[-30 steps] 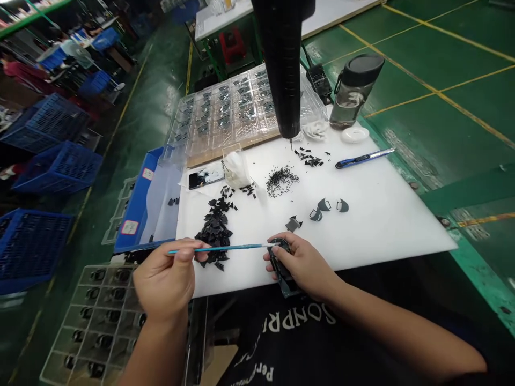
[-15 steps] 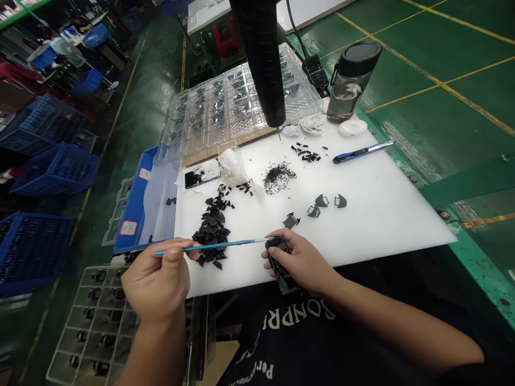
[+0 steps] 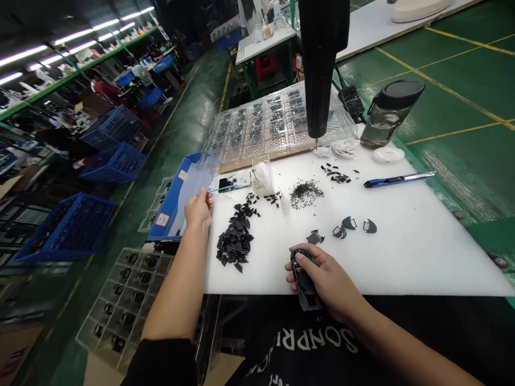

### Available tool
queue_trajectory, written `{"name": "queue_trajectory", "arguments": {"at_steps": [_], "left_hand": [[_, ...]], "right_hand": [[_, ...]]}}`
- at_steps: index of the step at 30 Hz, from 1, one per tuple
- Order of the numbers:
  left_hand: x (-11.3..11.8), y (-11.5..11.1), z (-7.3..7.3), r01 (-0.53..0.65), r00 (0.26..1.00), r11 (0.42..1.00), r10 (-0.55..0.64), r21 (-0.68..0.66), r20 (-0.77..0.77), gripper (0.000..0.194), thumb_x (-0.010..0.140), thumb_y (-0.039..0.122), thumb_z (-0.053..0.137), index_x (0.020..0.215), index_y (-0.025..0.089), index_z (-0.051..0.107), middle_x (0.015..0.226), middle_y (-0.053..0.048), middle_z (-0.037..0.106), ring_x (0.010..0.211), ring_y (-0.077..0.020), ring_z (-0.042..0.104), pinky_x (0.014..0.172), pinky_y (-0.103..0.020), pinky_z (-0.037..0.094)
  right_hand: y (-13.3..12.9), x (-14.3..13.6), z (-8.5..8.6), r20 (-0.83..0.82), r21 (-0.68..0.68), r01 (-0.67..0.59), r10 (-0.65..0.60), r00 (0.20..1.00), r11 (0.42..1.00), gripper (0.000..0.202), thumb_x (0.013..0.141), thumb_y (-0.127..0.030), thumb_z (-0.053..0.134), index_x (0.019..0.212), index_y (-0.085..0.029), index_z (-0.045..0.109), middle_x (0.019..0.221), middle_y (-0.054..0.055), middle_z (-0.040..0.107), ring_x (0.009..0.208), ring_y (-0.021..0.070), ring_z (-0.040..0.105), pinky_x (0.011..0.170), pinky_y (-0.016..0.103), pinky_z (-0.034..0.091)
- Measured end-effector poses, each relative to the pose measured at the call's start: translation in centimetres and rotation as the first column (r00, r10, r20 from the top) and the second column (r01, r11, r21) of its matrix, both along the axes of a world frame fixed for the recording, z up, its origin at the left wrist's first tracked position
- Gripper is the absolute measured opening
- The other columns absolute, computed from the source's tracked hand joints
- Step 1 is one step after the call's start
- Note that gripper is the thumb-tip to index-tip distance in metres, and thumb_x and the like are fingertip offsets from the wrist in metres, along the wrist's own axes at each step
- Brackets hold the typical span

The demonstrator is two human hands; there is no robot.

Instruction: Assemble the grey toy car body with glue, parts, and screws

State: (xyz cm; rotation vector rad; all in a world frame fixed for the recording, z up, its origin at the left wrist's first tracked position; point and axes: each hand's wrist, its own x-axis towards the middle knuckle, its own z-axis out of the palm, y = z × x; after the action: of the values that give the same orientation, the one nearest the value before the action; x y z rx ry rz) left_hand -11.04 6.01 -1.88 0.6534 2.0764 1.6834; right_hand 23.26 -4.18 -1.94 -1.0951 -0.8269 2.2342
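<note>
Between the fingers of my left hand point(image 3: 198, 210) is a thin blue brush-like stick point(image 3: 219, 189). Its tip reaches over a dark flat plate point(image 3: 226, 183) smeared with white. My right hand point(image 3: 328, 276), low at the board's front edge, grips a black plastic housing point(image 3: 308, 292), thumb on its rounded top. Just beyond it lies a grey cut piece point(image 3: 314, 237), with several curved grey pieces point(image 3: 349, 223) to the right. A heap of black plastic bits point(image 3: 235, 236) lies between my hands, and a pile of tiny black pins point(image 3: 304, 192) sits farther back.
A black electric screwdriver point(image 3: 319, 80) hangs over the white board point(image 3: 422, 257). Behind stands a clear compartment tray point(image 3: 257, 126). At right are a blue cutter knife point(image 3: 398, 179), a white case point(image 3: 388, 155) and a bottle point(image 3: 388, 115). A blue bin point(image 3: 161, 231) and another parts tray point(image 3: 124, 289) flank the left.
My left hand has carried the blue stick away from the black housing, forward to the smeared plate. My right hand keeps its grip on the housing. The camera view has tilted up and shifted left.
</note>
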Motion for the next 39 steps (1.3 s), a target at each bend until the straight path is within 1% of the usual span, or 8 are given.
{"name": "queue_trajectory", "arguments": {"at_steps": [6, 10, 13, 15, 18, 25, 32, 39], "left_hand": [[1.6, -3.6, 1.4, -0.020, 0.989, 0.995, 0.006, -0.095, -0.146, 0.023, 0.088, 0.033, 0.057, 0.094, 0.011, 0.052, 0.073, 0.000, 0.051, 0.058, -0.0077, 0.048, 0.056, -0.022, 0.042], [7.3, -6.7, 3.6, 0.157, 0.916, 0.982, -0.185, -0.105, -0.355, 0.033, 0.083, 0.040, 0.065, 0.104, 0.016, 0.059, 0.090, -0.002, 0.058, 0.073, -0.0093, 0.052, 0.068, -0.022, 0.044], [12.7, -6.8, 3.7, 0.496, 0.698, 0.779, -0.620, -0.383, -0.358, 0.037, 0.078, 0.040, 0.069, 0.109, 0.021, 0.063, 0.094, -0.002, 0.067, 0.059, -0.0101, 0.051, 0.059, -0.026, 0.043], [15.3, -5.6, 3.2, 0.514, 0.516, 0.663, -0.746, -0.544, -0.421, 0.044, 0.082, 0.040, 0.065, 0.121, 0.022, 0.057, 0.112, -0.006, 0.067, 0.061, -0.0121, 0.054, 0.065, -0.030, 0.046], [17.1, -3.3, 2.0, 0.439, 0.422, 0.658, -0.752, -0.612, -0.507, 0.045, 0.083, 0.040, 0.062, 0.122, 0.019, 0.055, 0.121, -0.010, 0.065, 0.071, -0.0175, 0.061, 0.080, -0.035, 0.047], [15.7, -3.9, 2.2, 0.578, 0.532, 0.706, -0.707, -0.410, -0.466, 0.035, 0.087, 0.036, 0.055, 0.117, 0.018, 0.060, 0.098, -0.008, 0.066, 0.080, -0.0175, 0.060, 0.074, -0.031, 0.048], [13.3, -11.0, 5.3, 0.821, 0.536, 0.536, -0.842, -0.194, -0.060, 0.040, 0.091, 0.032, 0.056, 0.130, 0.022, 0.049, 0.113, -0.011, 0.065, 0.088, -0.0174, 0.067, 0.068, -0.027, 0.053], [14.2, -11.6, 5.3, 0.612, 0.783, 0.789, -0.593, 0.061, -0.189, 0.037, 0.074, 0.047, 0.075, 0.088, 0.016, 0.061, 0.069, 0.000, 0.061, 0.059, -0.0109, 0.056, 0.059, -0.024, 0.050]], "right_hand": [[0.1, 0.0, -0.2, -0.032, -0.047, 0.038, -0.040, 0.999, 0.998, 0.030, 0.092, -0.046, 0.054, 0.109, -0.022, 0.053, 0.090, 0.005, 0.067, 0.073, 0.0186, 0.064, 0.069, 0.039, 0.056], [0.1, 0.1, -0.3, -0.029, -0.039, 0.023, -0.024, 0.999, 0.999, 0.029, 0.092, -0.046, 0.053, 0.110, -0.022, 0.053, 0.090, 0.005, 0.067, 0.073, 0.0190, 0.064, 0.069, 0.039, 0.055], [0.1, 0.1, -0.3, -0.023, 0.009, 0.018, -0.018, 1.000, 1.000, 0.031, 0.093, -0.046, 0.053, 0.113, -0.023, 0.053, 0.091, 0.005, 0.067, 0.075, 0.0192, 0.065, 0.068, 0.037, 0.055], [0.0, 0.1, -0.3, -0.035, 0.022, 0.033, -0.032, 0.999, 0.999, 0.031, 0.093, -0.045, 0.053, 0.114, -0.024, 0.053, 0.091, 0.005, 0.067, 0.074, 0.0185, 0.065, 0.067, 0.036, 0.055], [-0.1, 0.1, -0.4, -0.045, 0.014, 0.044, -0.043, 0.998, 0.999, 0.030, 0.092, -0.043, 0.054, 0.115, -0.023, 0.053, 0.090, 0.005, 0.066, 0.073, 0.0183, 0.065, 0.066, 0.035, 0.056], [-0.1, 0.1, -0.3, -0.035, 0.014, 0.054, -0.053, 0.998, 0.998, 0.027, 0.093, -0.038, 0.053, 0.116, -0.023, 0.053, 0.092, 0.005, 0.067, 0.072, 0.0174, 0.066, 0.064, 0.034, 0.057], [0.1, 0.2, 0.0, 0.031, 0.066, -0.023, 0.021, 0.999, 0.998, 0.023, 0.093, -0.037, 0.051, 0.110, -0.022, 0.055, 0.088, 0.004, 0.066, 0.071, 0.0176, 0.066, 0.062, 0.033, 0.057], [0.1, 0.2, 0.0, 0.050, 0.090, -0.041, 0.037, 0.998, 0.995, 0.022, 0.094, -0.037, 0.050, 0.108, -0.022, 0.055, 0.088, 0.004, 0.066, 0.071, 0.0172, 0.066, 0.060, 0.031, 0.057]]}}
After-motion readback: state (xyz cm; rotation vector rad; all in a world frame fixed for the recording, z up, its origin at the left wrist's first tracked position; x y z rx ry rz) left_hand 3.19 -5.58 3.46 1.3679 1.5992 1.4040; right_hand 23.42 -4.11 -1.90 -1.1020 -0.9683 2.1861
